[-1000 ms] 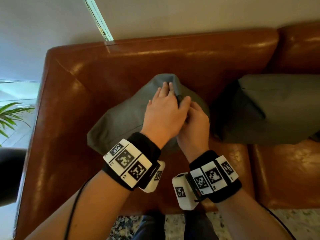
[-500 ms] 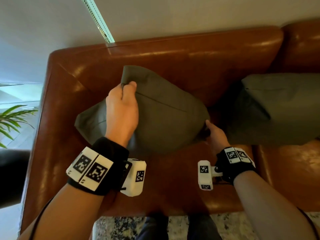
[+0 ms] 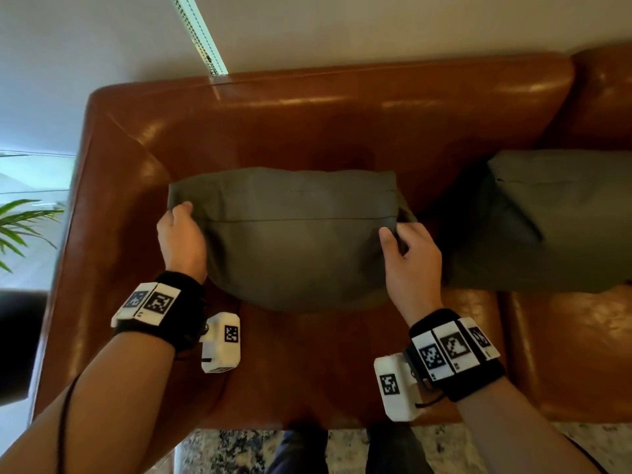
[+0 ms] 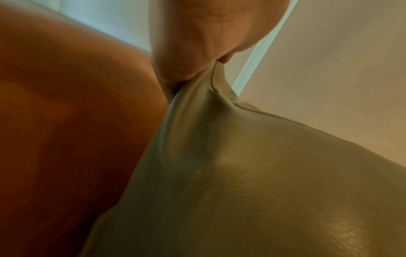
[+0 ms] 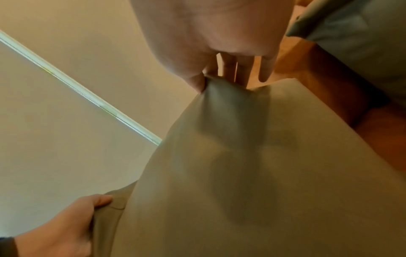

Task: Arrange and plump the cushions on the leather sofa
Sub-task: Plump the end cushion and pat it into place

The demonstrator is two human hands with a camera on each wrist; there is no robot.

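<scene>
An olive-green cushion (image 3: 294,241) sits level at the left end of the brown leather sofa (image 3: 307,111), its back against the backrest. My left hand (image 3: 181,237) pinches its upper left corner; the left wrist view shows the fabric (image 4: 211,83) bunched between thumb and fingers. My right hand (image 3: 408,251) pinches the upper right corner, and the right wrist view shows the cloth (image 5: 219,87) caught between thumb and fingers. The cushion (image 5: 252,173) fills that view, with my left hand (image 5: 66,224) at its far corner.
A second green cushion (image 3: 547,217) leans against the backrest just right of the held one, nearly touching my right hand. The sofa's left arm (image 3: 102,206) is beside my left hand. A plant (image 3: 24,224) stands left of the sofa. A patterned rug (image 3: 232,449) lies below the seat.
Both hands were together on one cushion corner, then spread apart. The cushion turned from tilted to level, and each hand now holds an upper corner.
</scene>
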